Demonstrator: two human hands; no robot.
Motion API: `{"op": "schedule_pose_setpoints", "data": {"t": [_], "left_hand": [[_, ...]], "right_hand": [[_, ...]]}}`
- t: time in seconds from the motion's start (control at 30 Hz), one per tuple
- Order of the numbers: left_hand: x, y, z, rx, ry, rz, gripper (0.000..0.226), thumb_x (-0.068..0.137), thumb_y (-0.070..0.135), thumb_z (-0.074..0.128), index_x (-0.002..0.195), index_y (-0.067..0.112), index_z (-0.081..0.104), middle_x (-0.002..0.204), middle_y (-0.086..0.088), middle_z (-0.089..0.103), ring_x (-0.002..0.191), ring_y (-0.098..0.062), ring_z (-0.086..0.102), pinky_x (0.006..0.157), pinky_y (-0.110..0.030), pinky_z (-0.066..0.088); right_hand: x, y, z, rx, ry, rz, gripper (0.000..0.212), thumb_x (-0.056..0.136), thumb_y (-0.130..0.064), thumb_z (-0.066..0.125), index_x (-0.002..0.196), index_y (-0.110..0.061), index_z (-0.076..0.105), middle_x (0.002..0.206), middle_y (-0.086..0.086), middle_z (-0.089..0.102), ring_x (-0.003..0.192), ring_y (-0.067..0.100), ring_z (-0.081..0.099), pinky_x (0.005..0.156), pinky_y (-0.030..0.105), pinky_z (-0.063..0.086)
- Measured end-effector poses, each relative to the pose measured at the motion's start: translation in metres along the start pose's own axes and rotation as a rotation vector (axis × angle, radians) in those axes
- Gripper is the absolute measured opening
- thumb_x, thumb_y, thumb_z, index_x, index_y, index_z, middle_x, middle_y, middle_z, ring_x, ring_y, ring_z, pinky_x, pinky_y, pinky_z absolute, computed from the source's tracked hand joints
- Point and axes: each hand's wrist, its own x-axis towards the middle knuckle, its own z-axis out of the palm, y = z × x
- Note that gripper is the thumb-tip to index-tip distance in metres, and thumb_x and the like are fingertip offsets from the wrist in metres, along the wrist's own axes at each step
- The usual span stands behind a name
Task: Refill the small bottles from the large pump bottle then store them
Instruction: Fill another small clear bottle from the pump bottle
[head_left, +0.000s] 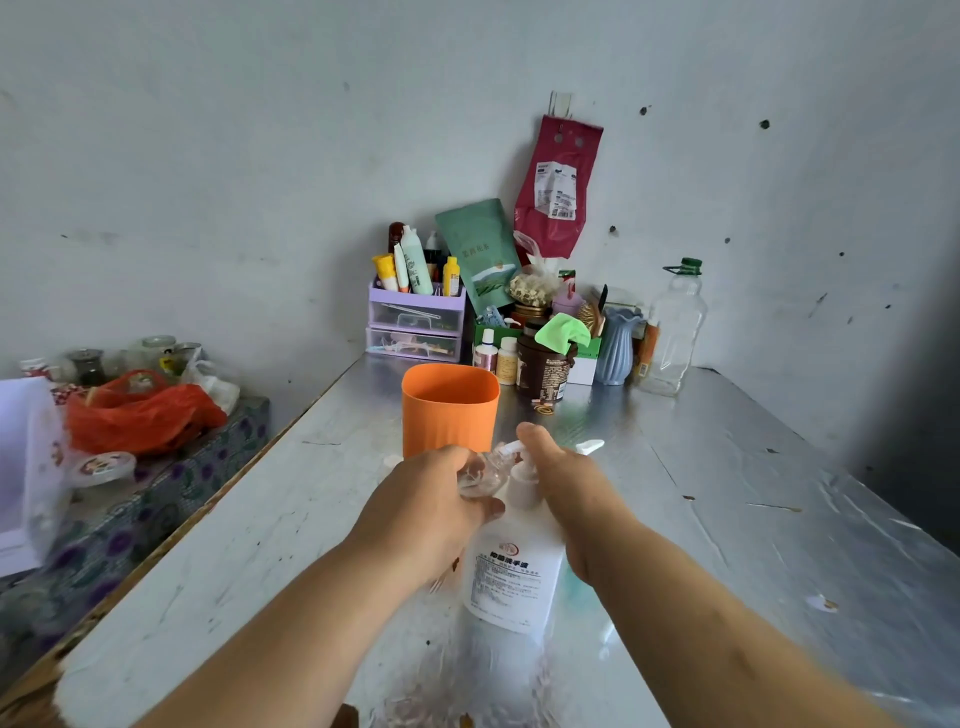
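L hand (421, 512) grips the small bottle (480, 475) right at the pump bottle (511, 577)'s spout. R hand (566, 483) sits on the pump top, finger curl unclear tbh. Imo press slow & keep its mouth under the spout.

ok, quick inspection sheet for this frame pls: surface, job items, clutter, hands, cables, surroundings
Surface: table with a shiny silver covering, scuffed and creased.
Job's things: large pump bottle upright; small clear bottle held at its spout.
Clutter: orange cup just behind the hands; purple drawer organiser holding tubes, green pouch, blue vase and empty clear bottle in the back corner.
Hands: left hand grips the small clear bottle; right hand lies over the pump head, fingers hidden.
Cables: nothing seen.
Surroundings: marked pale wall with a red pouch hung on it; red plastic bag on a lower stand to the left.
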Motion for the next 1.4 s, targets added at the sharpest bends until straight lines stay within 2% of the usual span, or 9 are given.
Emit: {"op": "schedule_pose_setpoints", "data": {"t": [0.17, 0.33, 0.47, 0.6, 0.77, 0.97, 1.07, 1.17, 1.4], "left_hand": [[-0.003, 0.004, -0.006, 0.017, 0.014, 0.022, 0.034, 0.083, 0.041, 0.073, 0.112, 0.029, 0.061, 0.109, 0.010, 0.067, 0.093, -0.012, 0.063, 0.070, -0.025, 0.044], [-0.004, 0.005, -0.006, 0.014, 0.021, 0.031, 0.030, 0.083, 0.040, 0.073, 0.109, 0.029, 0.062, 0.105, 0.008, 0.068, 0.090, -0.014, 0.062, 0.065, -0.025, 0.041], [-0.003, 0.004, -0.005, 0.025, 0.015, 0.041, 0.033, 0.083, 0.041, 0.073, 0.112, 0.029, 0.062, 0.105, 0.009, 0.068, 0.091, -0.012, 0.063, 0.069, -0.025, 0.045], [-0.002, 0.002, -0.003, -0.001, 0.016, 0.037, 0.030, 0.082, 0.040, 0.074, 0.108, 0.030, 0.062, 0.099, 0.008, 0.068, 0.085, -0.013, 0.064, 0.065, -0.026, 0.046], [-0.002, -0.003, 0.000, 0.031, 0.004, 0.024, 0.030, 0.083, 0.040, 0.073, 0.109, 0.029, 0.062, 0.102, 0.007, 0.068, 0.088, -0.014, 0.064, 0.063, -0.025, 0.041], [-0.004, 0.002, -0.004, 0.037, 0.008, 0.012, 0.032, 0.083, 0.041, 0.073, 0.110, 0.029, 0.062, 0.104, 0.008, 0.068, 0.090, -0.013, 0.063, 0.065, -0.024, 0.042], [-0.003, 0.006, -0.008, 0.039, 0.013, 0.018, 0.030, 0.082, 0.040, 0.073, 0.108, 0.029, 0.062, 0.105, 0.009, 0.068, 0.090, -0.013, 0.063, 0.071, -0.027, 0.047], [-0.004, 0.009, -0.008, 0.050, 0.012, 0.020, 0.029, 0.083, 0.041, 0.073, 0.107, 0.029, 0.062, 0.105, 0.010, 0.068, 0.090, -0.013, 0.064, 0.074, -0.029, 0.049], [-0.004, 0.006, -0.007, 0.034, 0.014, 0.029, 0.029, 0.083, 0.041, 0.072, 0.107, 0.029, 0.061, 0.103, 0.010, 0.068, 0.088, -0.010, 0.062, 0.072, -0.027, 0.049]], "right_hand": [[-0.004, -0.010, -0.005, -0.021, 0.008, -0.019, 0.047, 0.073, -0.053, 0.054, 0.084, -0.009, 0.068, 0.102, 0.018, 0.069, 0.091, 0.033, 0.066, 0.083, 0.041, 0.051], [-0.003, -0.006, -0.003, -0.024, -0.062, -0.017, 0.052, 0.054, -0.060, 0.054, 0.077, -0.015, 0.066, 0.107, 0.023, 0.066, 0.087, 0.032, 0.061, 0.085, 0.041, 0.047], [-0.002, -0.001, -0.002, 0.059, -0.073, 0.010, 0.054, 0.043, -0.060, 0.056, 0.075, -0.019, 0.067, 0.087, 0.015, 0.066, 0.083, 0.029, 0.060, 0.093, 0.048, 0.048], [0.003, 0.003, -0.001, 0.051, -0.056, -0.009, 0.066, 0.049, -0.062, 0.057, 0.090, -0.012, 0.068, 0.095, 0.018, 0.071, 0.084, 0.030, 0.063, 0.092, 0.048, 0.049], [0.012, 0.017, 0.000, 0.044, -0.028, -0.059, 0.043, 0.077, -0.055, 0.055, 0.092, -0.016, 0.065, 0.082, 0.007, 0.066, 0.077, 0.025, 0.061, 0.078, 0.035, 0.050], [0.004, 0.003, 0.002, 0.038, -0.042, 0.020, 0.057, 0.057, -0.059, 0.054, 0.090, -0.014, 0.067, 0.097, 0.017, 0.072, 0.093, 0.034, 0.068, 0.090, 0.044, 0.050], [0.003, -0.004, -0.001, 0.032, -0.044, 0.010, 0.050, 0.057, -0.055, 0.053, 0.082, -0.014, 0.068, 0.099, 0.017, 0.072, 0.084, 0.032, 0.066, 0.085, 0.041, 0.050], [0.003, -0.004, -0.001, 0.023, -0.052, 0.026, 0.055, 0.053, -0.060, 0.053, 0.080, -0.014, 0.067, 0.104, 0.018, 0.070, 0.086, 0.030, 0.064, 0.093, 0.045, 0.048], [0.012, 0.005, 0.003, 0.025, -0.023, 0.024, 0.076, 0.046, -0.074, 0.057, 0.095, -0.017, 0.068, 0.101, 0.012, 0.071, 0.100, 0.034, 0.065, 0.097, 0.051, 0.047]]}}
